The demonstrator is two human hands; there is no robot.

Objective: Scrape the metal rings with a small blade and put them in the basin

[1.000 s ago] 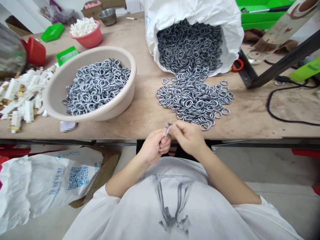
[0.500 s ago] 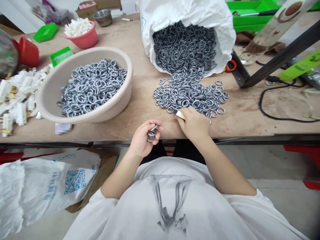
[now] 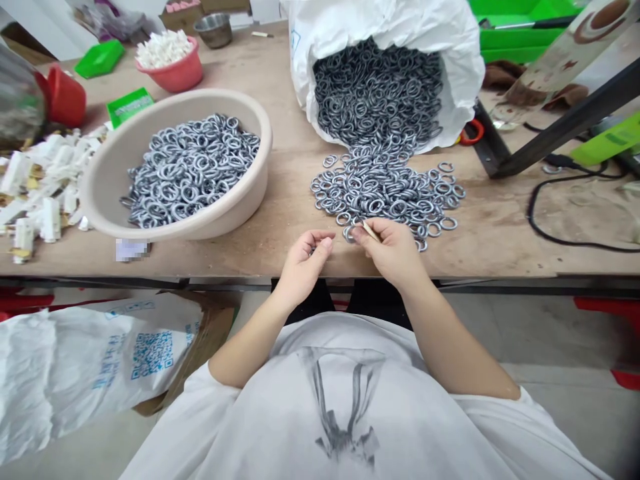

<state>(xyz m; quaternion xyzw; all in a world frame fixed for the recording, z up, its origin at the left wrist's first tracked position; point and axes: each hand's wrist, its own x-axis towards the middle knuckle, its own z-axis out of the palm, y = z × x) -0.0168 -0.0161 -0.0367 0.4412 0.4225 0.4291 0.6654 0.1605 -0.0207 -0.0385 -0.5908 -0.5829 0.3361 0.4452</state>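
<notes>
Loose grey rings [image 3: 385, 190] lie in a heap on the table in front of a tipped white sack [image 3: 305, 87], whose mouth is full of more of them. My left hand [image 3: 306, 263] is curled closed just left of the heap, with a bit of grey ring showing among its fingers. My right hand [image 3: 393, 250] is closed on a small knife, its pale handle [image 3: 371, 231] poking up between thumb and fingers; the blade is mostly hidden. One ring [image 3: 349, 233] sits at the right fingertips; I cannot tell whether they pinch it.
A wide beige basin [image 3: 200, 228] of grey rings stands to the left. Beyond it are a red bowl [image 3: 183, 77] of white pieces and a green tray [image 3: 129, 107]. White parts [image 3: 50, 217] lie far left. On the right are a black metal bar [image 3: 560, 130] and a cable [image 3: 533, 213].
My left hand has turned over and moved right and slightly up, so the rings in it are mostly hidden. The right hand has turned the knife, and the two hands are closer together.
</notes>
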